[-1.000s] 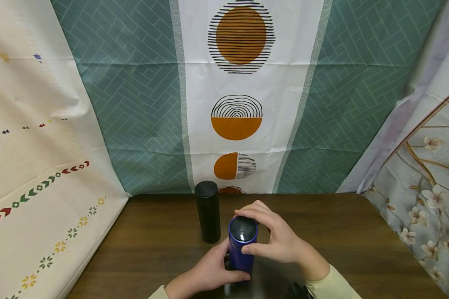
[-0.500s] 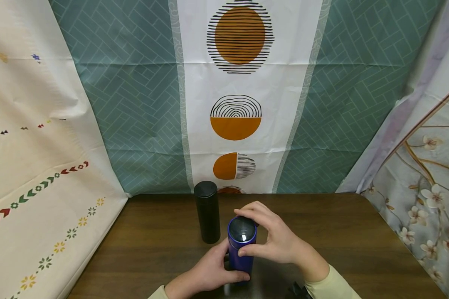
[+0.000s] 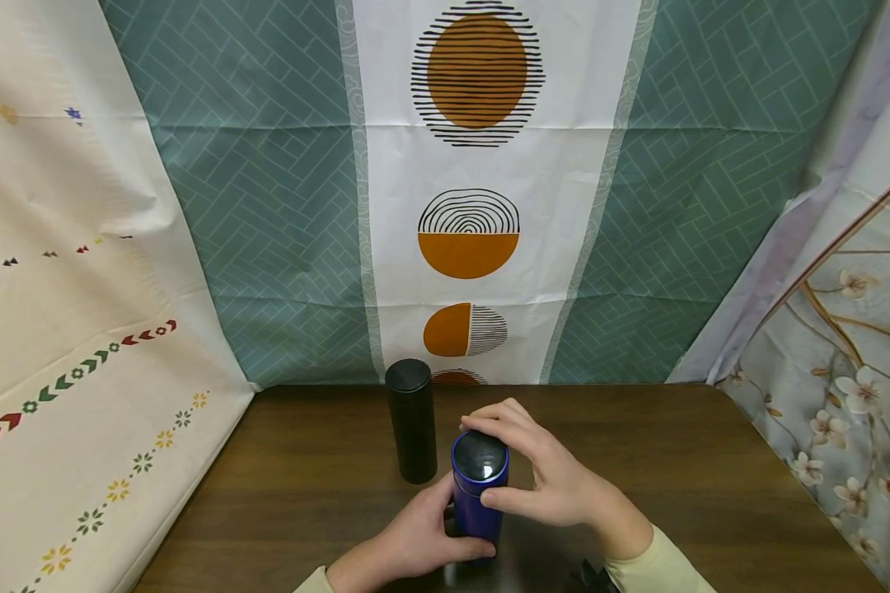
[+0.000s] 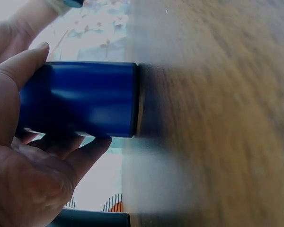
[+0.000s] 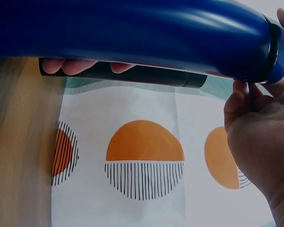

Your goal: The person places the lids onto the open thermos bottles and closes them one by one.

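On the worktop (image 3: 304,494), the held bottle (image 3: 475,517) stands between the left hand (image 3: 426,534), at its lower left, and the right hand (image 3: 541,469), around its cap (image 3: 480,455). Behind it to the left, nearer the far edge, stands the other bottle (image 3: 414,432). A cloth (image 3: 601,206) hangs behind this edge.

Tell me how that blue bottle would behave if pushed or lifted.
The blue bottle looks stiff: its wall shows no dent under the left hand. Its glossy side may be slippery. Tall and narrow, it could tip if pushed near the top.
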`<state>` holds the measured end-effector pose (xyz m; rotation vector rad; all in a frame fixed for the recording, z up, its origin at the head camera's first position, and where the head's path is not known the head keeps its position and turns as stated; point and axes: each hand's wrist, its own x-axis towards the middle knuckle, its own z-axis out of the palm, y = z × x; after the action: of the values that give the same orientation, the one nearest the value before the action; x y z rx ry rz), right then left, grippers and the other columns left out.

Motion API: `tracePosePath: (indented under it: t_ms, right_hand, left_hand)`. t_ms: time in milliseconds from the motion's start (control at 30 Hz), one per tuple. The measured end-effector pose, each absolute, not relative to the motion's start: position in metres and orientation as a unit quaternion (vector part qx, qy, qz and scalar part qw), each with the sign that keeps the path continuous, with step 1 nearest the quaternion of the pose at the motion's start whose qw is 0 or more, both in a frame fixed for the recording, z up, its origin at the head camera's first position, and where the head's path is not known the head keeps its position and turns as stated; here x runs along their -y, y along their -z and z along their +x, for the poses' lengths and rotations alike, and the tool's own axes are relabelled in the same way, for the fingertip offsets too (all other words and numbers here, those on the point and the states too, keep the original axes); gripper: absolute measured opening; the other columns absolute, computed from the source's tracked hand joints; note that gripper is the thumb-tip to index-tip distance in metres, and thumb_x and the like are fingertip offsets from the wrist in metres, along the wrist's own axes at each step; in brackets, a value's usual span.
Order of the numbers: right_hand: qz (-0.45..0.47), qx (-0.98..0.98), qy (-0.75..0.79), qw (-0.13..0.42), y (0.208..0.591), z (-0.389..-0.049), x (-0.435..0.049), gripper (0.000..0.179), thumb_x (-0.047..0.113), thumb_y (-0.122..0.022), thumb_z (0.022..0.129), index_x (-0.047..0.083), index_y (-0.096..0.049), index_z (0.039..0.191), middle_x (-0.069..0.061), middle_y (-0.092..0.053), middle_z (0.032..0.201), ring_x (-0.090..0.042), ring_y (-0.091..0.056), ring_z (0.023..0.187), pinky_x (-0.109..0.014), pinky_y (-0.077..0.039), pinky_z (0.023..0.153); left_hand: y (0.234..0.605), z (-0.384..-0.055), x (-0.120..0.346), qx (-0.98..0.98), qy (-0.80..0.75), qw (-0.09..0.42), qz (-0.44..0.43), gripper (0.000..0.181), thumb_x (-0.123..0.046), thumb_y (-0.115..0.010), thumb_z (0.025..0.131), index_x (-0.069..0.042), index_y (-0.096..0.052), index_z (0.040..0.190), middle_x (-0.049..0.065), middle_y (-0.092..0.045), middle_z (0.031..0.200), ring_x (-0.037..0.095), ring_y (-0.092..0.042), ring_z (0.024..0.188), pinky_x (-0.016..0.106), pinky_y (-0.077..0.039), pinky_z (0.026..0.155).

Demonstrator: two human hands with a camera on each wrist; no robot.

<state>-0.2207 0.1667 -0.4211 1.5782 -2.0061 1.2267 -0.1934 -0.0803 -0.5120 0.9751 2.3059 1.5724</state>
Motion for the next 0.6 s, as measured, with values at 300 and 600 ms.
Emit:
tracePosePath:
  t_ms: [300, 600]
  right_hand:
    - [0.560, 0.686, -0.436, 0.160, 0.4194, -0.2214, -0.1680, 0.077, 0.007, -0.089, 0.088, 0.003, -0.058, 0.158, -0.014, -0.068, 0.143, -0.027, -0.055, 0.127, -0.039, -0.053, 0.105]
    - [0.541, 0.692, -0.446, 0.171, 0.4202, -0.2221, -0.1693, 0.080, 0.012, -0.098, 0.083, 0.004, -0.062, 0.154, -0.012, -0.070, 0.139, -0.027, -0.059, 0.123, -0.037, -0.053, 0.104]
  left_hand:
    - [0.5110, -0.1927, 0.0806, -0.778, -0.530, 0.094, 0.324, 0.078, -0.039, -0.093, 0.093, -0.037, -0.050, 0.158, -0.007, -0.064, 0.151, 0.013, -0.065, 0.133, 0.039, -0.054, 0.111]
    - [0.5099, -0.1926, 0.0806, -0.776, -0.534, 0.102, 0.321, 0.077, -0.039, -0.093, 0.094, -0.038, -0.051, 0.158, -0.009, -0.064, 0.150, 0.013, -0.065, 0.134, 0.039, -0.053, 0.112]
